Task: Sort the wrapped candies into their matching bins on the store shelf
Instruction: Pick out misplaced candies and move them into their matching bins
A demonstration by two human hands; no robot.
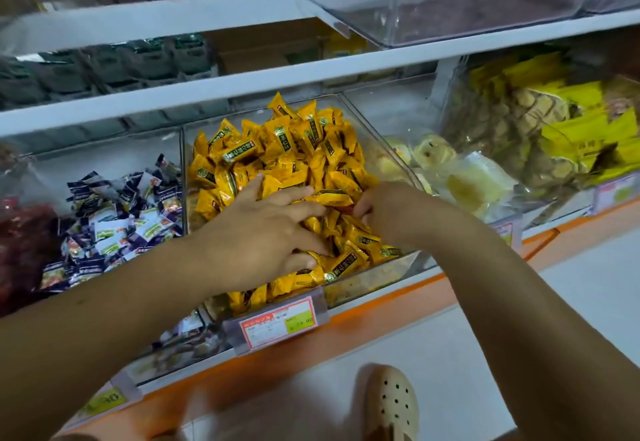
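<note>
A clear bin (381,267) in the middle of the shelf is heaped with yellow wrapped candies (294,149). My left hand (263,229) lies spread over the near part of the heap, fingers straight and pressing on the wrappers. My right hand (384,208) is in the same bin just to the right, its fingers curled and pinching a small red-brown wrapped candy (343,210) among the yellow ones. The bin to the left (104,153) holds dark blue and white wrapped candies (117,212).
A red packet pile (20,243) sits at the far left. Right of the yellow bin are pale round pastries (436,153) and yellow biscuit packs (540,128). A price label (278,324) hangs on the bin front. An overhanging clear bin (450,0) sits above. My beige shoe (391,402) stands on the floor.
</note>
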